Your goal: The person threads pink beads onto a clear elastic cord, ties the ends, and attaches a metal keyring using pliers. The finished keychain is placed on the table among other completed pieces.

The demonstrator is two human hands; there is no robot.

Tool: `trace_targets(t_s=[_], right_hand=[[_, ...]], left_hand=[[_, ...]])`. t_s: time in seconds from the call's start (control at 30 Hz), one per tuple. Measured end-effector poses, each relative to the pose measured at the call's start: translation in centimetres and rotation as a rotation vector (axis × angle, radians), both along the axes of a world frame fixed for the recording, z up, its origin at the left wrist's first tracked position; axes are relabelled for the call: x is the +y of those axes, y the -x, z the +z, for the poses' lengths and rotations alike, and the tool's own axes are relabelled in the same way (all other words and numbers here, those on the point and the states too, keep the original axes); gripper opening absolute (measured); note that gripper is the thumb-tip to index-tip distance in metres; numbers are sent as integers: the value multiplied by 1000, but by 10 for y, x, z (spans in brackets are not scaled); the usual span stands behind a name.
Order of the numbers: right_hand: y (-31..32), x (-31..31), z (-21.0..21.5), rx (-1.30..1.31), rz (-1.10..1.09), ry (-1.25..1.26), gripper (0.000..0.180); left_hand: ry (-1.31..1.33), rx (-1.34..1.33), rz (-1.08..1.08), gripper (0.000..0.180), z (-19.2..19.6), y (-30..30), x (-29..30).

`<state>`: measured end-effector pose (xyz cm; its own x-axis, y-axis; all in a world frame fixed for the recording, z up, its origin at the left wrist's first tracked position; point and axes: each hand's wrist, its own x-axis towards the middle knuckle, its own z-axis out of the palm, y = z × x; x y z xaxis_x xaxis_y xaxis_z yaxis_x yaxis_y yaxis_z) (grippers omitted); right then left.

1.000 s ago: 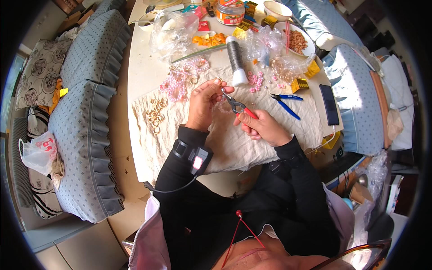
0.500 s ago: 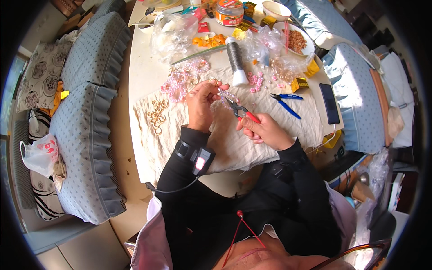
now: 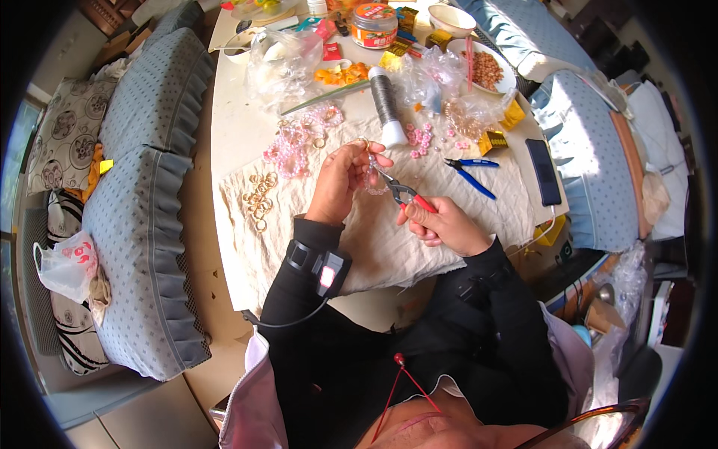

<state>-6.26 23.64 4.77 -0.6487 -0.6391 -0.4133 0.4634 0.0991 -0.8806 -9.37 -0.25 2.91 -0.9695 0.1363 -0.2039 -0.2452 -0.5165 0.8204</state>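
Between the fingers of my left hand (image 3: 338, 179) is a gold ring with a string of pink and clear beads (image 3: 372, 173) hanging from it. My right hand (image 3: 444, 227) grips red-handled pliers (image 3: 407, 196), and their jaws meet the beads beside my left fingertips. Whether the jaws pinch a wire or a bead is too small to tell. Left of my hands, several gold rings (image 3: 259, 196) lie on the cream cloth (image 3: 292, 247). Finished-looking pink bead strands (image 3: 288, 150) lie behind them. Blue-handled cutters (image 3: 476, 178) rest open to the right.
A spool of grey wire (image 3: 386, 105) lies beyond my hands, near loose pink beads (image 3: 421, 138). Further back are clear plastic bags (image 3: 284, 63), a lidded jar (image 3: 374, 28) and a plate of nuts (image 3: 508, 77). A phone (image 3: 544, 172) with a cable lies at the right edge.
My left hand has turned slightly, and the pliers' jaws have shifted a little downward with the beads. Both hands keep their hold.
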Motion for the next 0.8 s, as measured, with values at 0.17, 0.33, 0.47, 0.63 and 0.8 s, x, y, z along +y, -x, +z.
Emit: trace_targets(t_s=[0.17, 0.33, 0.47, 0.63, 0.8], right_hand=[[0, 1, -3, -10, -6, 14, 42], [-1, 1, -3, -30, -11, 2, 42], [-3, -1, -3, -11, -7, -9, 42], [-3, 0, -6, -23, -12, 6, 43], [-3, 0, -7, -8, -33, 18, 42]], left_hand=[[-111, 83, -79, 30, -10, 5, -5], [-218, 67, -86, 25, -21, 6, -5], [-329, 46, -146, 20, -26, 8, -11], [-378, -45, -218, 26, -16, 7, -18], [-280, 30, -188, 35, -8, 5, -12]])
